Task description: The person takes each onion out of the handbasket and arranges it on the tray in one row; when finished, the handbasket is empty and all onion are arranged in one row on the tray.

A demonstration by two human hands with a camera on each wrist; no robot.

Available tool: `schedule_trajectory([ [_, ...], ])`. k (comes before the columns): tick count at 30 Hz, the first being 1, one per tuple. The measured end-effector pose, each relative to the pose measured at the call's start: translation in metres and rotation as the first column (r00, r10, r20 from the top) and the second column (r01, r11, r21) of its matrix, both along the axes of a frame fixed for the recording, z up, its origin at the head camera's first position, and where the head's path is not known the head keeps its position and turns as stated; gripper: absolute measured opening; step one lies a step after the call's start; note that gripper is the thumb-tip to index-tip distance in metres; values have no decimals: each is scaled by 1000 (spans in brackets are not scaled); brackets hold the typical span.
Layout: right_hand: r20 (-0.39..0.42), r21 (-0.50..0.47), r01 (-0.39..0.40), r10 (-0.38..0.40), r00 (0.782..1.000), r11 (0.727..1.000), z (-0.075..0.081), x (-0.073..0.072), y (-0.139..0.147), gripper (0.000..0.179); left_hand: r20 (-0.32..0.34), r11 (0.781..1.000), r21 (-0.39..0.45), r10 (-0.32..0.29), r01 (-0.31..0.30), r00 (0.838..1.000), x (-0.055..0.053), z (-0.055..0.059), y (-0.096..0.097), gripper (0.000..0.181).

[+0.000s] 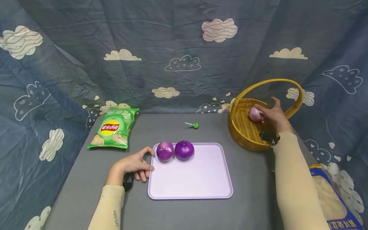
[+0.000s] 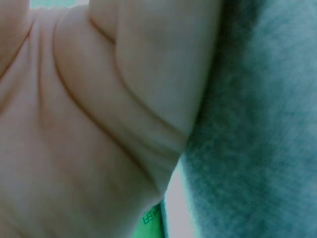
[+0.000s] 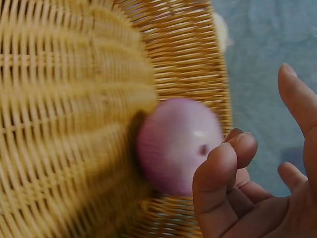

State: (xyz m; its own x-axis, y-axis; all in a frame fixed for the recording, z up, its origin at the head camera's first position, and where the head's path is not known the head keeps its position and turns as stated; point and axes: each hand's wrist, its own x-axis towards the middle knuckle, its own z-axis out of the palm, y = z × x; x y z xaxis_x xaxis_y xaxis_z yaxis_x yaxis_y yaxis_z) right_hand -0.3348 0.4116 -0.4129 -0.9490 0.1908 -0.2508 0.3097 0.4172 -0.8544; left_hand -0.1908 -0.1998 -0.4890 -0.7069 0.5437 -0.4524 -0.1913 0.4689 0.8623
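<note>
My left hand (image 1: 135,164) rests beside the left rim of a pale lilac tray (image 1: 198,179), its thumb and forefinger at the edge. Two purple onions (image 1: 165,151) lie side by side in the tray's far left corner. Inside a wicker basket (image 1: 241,134) at the right, my right hand (image 1: 273,115) holds a paler pink-purple onion (image 3: 173,146) with its fingertips. The far side of that onion is hidden in the right wrist view. Mostly palm fills the left wrist view, so the left fingertips do not show there.
A green chip bag (image 1: 110,127) lies at the back left. Near the back middle is a green lollipop (image 1: 195,125). The basket's tall handle (image 1: 267,80) arches over its opening. A blue and yellow package (image 1: 330,195) sits at the right, partly behind the right sleeve.
</note>
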Motion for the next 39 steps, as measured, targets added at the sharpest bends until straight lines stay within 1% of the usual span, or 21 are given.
schedule_trajectory([
  [3, 9, -53, 12, -12, 1000, 999, -10, -2, 1, 115, 3, 1000, -2, -1, 1, 1000, -1, 0, 1, 57],
  [7, 5, -20, 7, -7, 1000, 1000, -21, -2, 0, 114, 6, 1000, -2, 0, 0, 1000, -2, 1, 2, 57],
  [10, 28, 10, 11, -11, 1000, 1000, -29, -2, -1, 117, 4, 1000, -2, 2, -2, 1000, -2, 2, 3, 57],
  [13, 48, 16, 12, -12, 999, 1000, -34, -4, -1, 120, 2, 1000, -2, 3, -3, 1000, -2, 2, 2, 57],
  [15, 44, 17, 16, -17, 999, 1000, -37, -5, -1, 121, 1, 1000, -1, 2, -2, 1000, -2, 1, 1, 57],
  [20, 38, 2, 41, -41, 998, 999, -40, -2, -3, 125, -5, 1000, 10, -3, 3, 1000, -1, -1, 1, 55],
  [23, 43, -4, 34, -34, 998, 999, -39, 2, -4, 124, -7, 1000, 13, -7, 7, 1000, -1, -1, 1, 55],
  [29, 78, 20, 19, -21, 997, 1000, -40, 5, -6, 120, -4, 1000, 12, -8, 8, 1000, -1, -1, 2, 55],
  [35, 98, 17, 18, -20, 995, 1000, -41, 3, -7, 115, 8, 1000, 7, -2, 2, 1000, -1, -1, 1, 54],
  [39, 107, 21, 31, -33, 994, 999, -44, 0, -4, 117, 9, 1000, 5, -2, 2, 1000, -1, -1, 2, 54],
])
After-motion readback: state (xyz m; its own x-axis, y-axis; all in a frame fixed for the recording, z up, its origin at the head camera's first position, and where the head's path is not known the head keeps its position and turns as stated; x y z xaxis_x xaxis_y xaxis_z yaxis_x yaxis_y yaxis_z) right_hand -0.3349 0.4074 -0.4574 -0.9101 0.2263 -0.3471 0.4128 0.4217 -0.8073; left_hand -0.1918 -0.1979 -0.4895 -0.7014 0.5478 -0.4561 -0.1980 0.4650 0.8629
